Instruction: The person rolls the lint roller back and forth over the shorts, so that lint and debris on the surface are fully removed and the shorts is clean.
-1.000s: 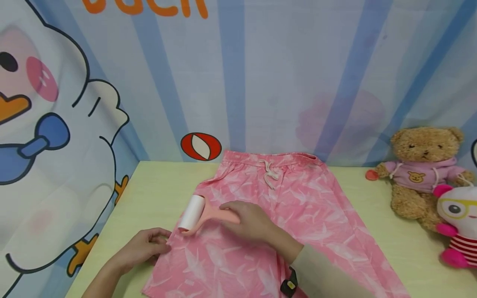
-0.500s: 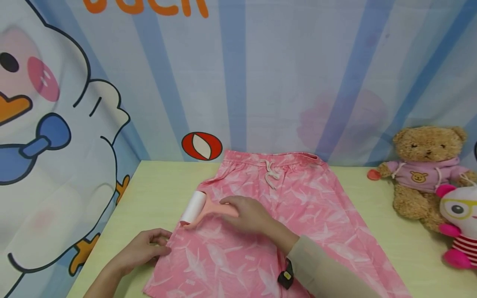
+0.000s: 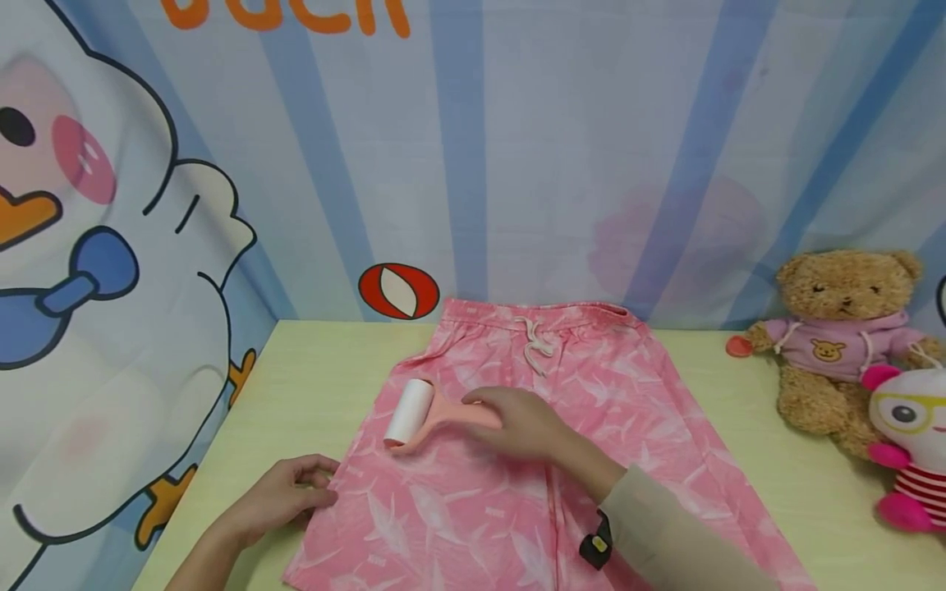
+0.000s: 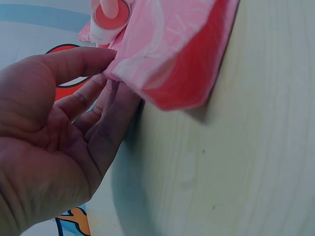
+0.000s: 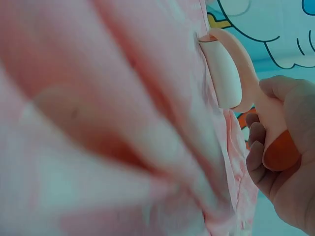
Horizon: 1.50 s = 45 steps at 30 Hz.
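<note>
Pink shorts (image 3: 443, 509) with a white leaf-like print lie spread on the table, waistband and white drawstring (image 3: 534, 341) toward the back wall. My right hand (image 3: 525, 427) grips the peach handle of a lint roller (image 3: 410, 413), whose white roll rests on the left leg of the shorts. In the right wrist view the fingers curl round the handle of the lint roller (image 5: 224, 73). My left hand (image 3: 284, 497) is at the left edge of the shorts, and in the left wrist view its thumb and fingers pinch the hem of the shorts (image 4: 162, 59).
On the right of the pale yellow table (image 3: 332, 353) sit a brown teddy bear (image 3: 842, 353) in a purple hoodie and a white-and-pink plush toy (image 3: 916, 443). A cartoon-printed cloth (image 3: 532, 164) hangs behind and along the left side.
The lint roller in my right hand first edged up along the left border of the shorts, then shifted right, inward over the fabric. My left hand has stayed at the edge.
</note>
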Each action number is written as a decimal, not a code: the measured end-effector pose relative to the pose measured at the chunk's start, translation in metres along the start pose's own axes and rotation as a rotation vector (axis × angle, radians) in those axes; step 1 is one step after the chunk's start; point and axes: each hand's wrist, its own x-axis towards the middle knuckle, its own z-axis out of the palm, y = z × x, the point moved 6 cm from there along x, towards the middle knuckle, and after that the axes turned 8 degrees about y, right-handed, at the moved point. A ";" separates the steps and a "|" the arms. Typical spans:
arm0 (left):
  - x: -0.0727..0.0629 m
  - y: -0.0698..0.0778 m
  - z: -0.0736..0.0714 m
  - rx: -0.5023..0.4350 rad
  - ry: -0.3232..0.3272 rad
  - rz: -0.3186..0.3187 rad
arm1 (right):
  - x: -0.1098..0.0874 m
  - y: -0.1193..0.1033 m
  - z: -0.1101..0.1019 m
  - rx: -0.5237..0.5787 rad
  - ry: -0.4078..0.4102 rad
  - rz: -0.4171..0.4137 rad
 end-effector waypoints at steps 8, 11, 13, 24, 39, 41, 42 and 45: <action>-0.001 0.002 0.000 -0.007 -0.022 0.019 | -0.025 0.024 -0.025 -0.002 0.004 -0.018; -0.002 0.002 0.000 -0.009 -0.026 0.019 | -0.035 0.034 -0.036 0.015 -0.003 -0.002; -0.002 0.001 0.000 -0.013 -0.025 0.012 | -0.041 0.040 -0.044 0.032 -0.004 0.013; -0.005 -0.003 -0.001 -0.043 -0.059 0.019 | -0.072 0.070 -0.075 0.012 0.002 0.025; -0.003 -0.001 -0.001 -0.034 -0.051 0.022 | -0.095 0.090 -0.105 0.021 0.030 -0.018; -0.003 -0.001 -0.001 -0.033 -0.052 0.022 | -0.095 0.092 -0.106 0.028 0.029 -0.021; -0.003 -0.001 -0.001 -0.033 -0.052 0.023 | -0.095 0.092 -0.106 0.034 0.027 -0.025; -0.003 0.000 -0.001 -0.034 -0.053 0.025 | -0.094 0.092 -0.104 0.061 0.021 -0.032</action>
